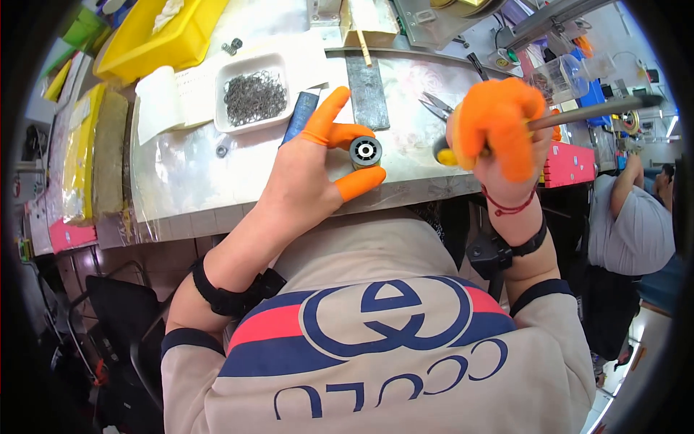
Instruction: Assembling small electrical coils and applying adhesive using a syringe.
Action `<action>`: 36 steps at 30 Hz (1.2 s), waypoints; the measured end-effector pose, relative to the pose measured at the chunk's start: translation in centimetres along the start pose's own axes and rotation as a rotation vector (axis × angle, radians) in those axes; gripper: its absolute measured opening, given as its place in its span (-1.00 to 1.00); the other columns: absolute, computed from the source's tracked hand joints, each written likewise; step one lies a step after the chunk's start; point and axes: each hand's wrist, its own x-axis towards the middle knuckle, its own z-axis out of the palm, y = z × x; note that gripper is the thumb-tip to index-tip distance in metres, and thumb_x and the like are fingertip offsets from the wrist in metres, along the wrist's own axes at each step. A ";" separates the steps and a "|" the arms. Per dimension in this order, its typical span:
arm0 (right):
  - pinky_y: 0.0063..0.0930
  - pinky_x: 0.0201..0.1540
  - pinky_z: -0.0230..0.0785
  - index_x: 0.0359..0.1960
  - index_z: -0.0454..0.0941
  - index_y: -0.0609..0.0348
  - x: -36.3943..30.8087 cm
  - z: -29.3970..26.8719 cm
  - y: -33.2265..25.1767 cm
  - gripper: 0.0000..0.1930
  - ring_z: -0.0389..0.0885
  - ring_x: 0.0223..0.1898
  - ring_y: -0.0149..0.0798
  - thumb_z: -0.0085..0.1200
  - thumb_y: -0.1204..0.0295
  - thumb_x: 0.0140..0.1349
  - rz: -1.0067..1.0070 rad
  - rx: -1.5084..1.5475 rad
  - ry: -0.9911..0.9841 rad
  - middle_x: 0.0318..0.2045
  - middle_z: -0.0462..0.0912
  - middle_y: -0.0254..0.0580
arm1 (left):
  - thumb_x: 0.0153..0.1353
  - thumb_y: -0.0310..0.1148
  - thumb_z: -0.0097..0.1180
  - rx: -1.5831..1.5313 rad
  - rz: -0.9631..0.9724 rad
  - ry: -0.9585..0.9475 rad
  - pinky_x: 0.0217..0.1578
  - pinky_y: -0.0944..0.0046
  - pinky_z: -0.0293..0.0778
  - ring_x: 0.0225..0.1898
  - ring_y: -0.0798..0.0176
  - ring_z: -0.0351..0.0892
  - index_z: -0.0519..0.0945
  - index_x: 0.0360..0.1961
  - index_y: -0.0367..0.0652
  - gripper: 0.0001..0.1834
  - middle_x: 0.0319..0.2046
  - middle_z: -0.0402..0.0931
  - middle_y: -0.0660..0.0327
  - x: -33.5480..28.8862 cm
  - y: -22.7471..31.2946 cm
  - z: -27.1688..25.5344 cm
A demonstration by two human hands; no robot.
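Note:
My left hand (pixel 307 163), with orange finger covers on it, grips a small round part (pixel 366 150) between the thumb and a bent finger. The part has a dark rim and a white ring in its middle, and stands at the front of the table. Another covered finger of this hand points away from it, near a dark blue block (pixel 300 116). Raised above the table's right side, my right hand (pixel 501 130) is closed on a screwdriver (pixel 578 113). Its black-and-yellow handle end shows at the left of the fist and its metal shaft points right. Motion blurs this hand.
A white tray (pixel 219 108) of small dark metal rings stands left of centre. Beyond it is a yellow bin (pixel 155 50). A grey metal bar (pixel 367 94) and pliers (pixel 437 105) lie ahead. Red bins (pixel 569 165) are at the right; another person (pixel 627 224) sits beyond.

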 end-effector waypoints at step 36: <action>-0.73 -0.54 0.25 -0.19 0.44 0.28 -1.7 0.6 -1.0 -0.77 0.45 -0.57 -0.55 -0.03 0.42 0.16 0.196 -0.196 0.043 -0.56 0.54 -0.28 | -0.24 -0.56 0.24 -0.239 -0.113 -0.003 -0.15 0.35 0.33 -0.27 0.31 0.50 0.05 0.16 -0.23 -0.11 -0.32 0.51 0.05 1.6 4.5 -1.9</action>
